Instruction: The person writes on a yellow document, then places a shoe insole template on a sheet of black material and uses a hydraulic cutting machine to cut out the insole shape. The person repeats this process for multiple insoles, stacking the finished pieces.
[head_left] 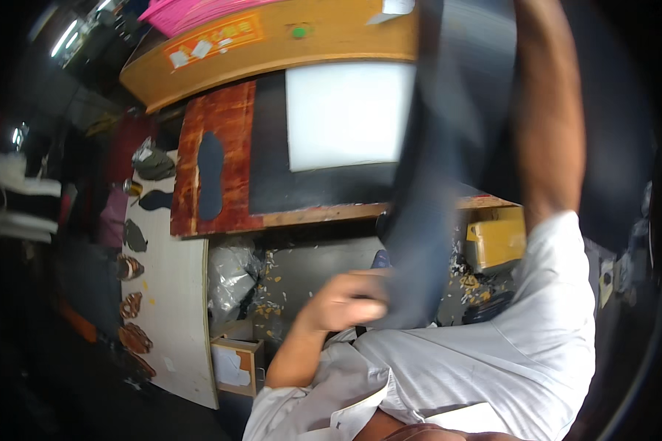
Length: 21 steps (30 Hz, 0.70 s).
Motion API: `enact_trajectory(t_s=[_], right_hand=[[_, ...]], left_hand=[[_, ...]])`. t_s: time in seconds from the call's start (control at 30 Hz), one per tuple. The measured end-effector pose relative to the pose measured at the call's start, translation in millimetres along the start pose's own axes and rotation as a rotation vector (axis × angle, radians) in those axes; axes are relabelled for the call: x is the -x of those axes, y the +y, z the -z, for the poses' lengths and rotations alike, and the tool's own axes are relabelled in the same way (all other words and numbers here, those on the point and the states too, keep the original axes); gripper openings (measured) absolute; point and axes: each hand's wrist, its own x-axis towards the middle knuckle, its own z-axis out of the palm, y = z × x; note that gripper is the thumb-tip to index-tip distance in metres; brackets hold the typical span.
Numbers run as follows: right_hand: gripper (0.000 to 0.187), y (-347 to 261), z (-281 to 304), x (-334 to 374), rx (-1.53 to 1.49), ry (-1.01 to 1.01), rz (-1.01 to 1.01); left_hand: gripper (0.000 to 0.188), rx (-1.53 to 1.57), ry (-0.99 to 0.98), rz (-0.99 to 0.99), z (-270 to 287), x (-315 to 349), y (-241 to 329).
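My left hand (346,300) is closed on the lower edge of a large dark blue-grey sheet (426,242), its fingers pinching the material close to my body. Motion blurs the sheet, which rises steeply past the worktable toward the upper edge of the picture. My bare right forearm (550,110) reaches up beside it, and the hand at its end is out of the picture. Behind the sheet, a white rectangular panel (349,114) lies on the dark tabletop (272,162). A dark sole-shaped piece (210,176) rests on the reddish-brown board (235,140) at the left.
A pale side table (176,294) at left carries several sandals or shoes (130,305) and dark cut pieces (154,200). Beneath the worktable are a clear plastic bag (234,275), a yellow box (495,244) and scattered scraps. An open carton (235,364) stands near my left elbow.
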Motion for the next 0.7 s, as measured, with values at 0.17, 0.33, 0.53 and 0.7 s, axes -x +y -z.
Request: enact_trajectory(t_s=[0.17, 0.33, 0.53, 0.7], right_hand=[[0.045, -66.0, -210.5, 44.9, -1.277, -0.210, -0.171], [0.043, -136.6, -230.3, 275.3, -1.098, -0.762, -0.715], [0.080, -210.6, -199.5, 374.0, -1.070, -0.926, -1.447], [0.077, -202.4, -202.9, 371.7, -1.332, -0.617, -1.937]], left_hand=[[0.052, 0.089, 0.676, 0.265, 106.5, 41.2, 20.8], [0.040, -0.233, 1.264, 0.633, 194.9, 60.8, -16.3], [0.030, -0.687, 1.235, 0.662, 222.7, 62.2, -15.2], [0.025, -0.841, 1.072, 0.529, 191.0, 41.8, -20.4]])
